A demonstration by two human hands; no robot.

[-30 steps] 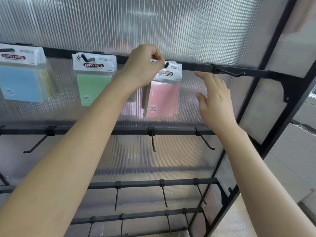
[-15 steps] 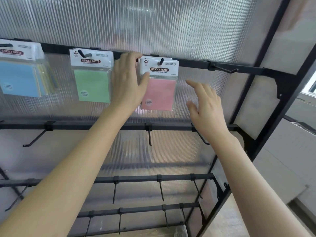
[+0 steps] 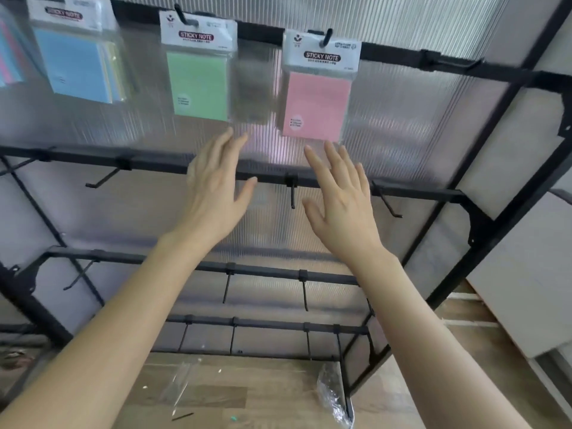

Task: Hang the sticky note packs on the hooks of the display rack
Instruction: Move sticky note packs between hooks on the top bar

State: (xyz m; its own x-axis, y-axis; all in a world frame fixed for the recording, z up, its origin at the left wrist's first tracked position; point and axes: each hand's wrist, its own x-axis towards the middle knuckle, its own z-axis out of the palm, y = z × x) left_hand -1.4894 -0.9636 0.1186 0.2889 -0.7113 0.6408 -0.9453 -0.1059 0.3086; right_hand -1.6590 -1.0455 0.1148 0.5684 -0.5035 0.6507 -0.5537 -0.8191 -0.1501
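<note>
A pink sticky note pack [image 3: 317, 103] hangs from a hook [image 3: 326, 37] on the top bar of the black display rack [image 3: 402, 191]. To its left hang a green pack [image 3: 199, 85] and a blue pack [image 3: 75, 66]. My left hand [image 3: 216, 193] is below the green and pink packs, fingers straight, holding nothing. Just under the pink pack is my right hand [image 3: 340, 199], fingers spread and empty. Neither hand touches a pack.
An empty hook [image 3: 452, 61] sticks out at the right end of the top bar. Several empty hooks [image 3: 292, 193] line the lower bars. Clear plastic wrapping [image 3: 334, 397] lies on the wooden floor below the rack.
My left hand let go of the pink pack, which now hangs on its hook. Both hands dropped from the top bar to the second bar, and my view tilted down.
</note>
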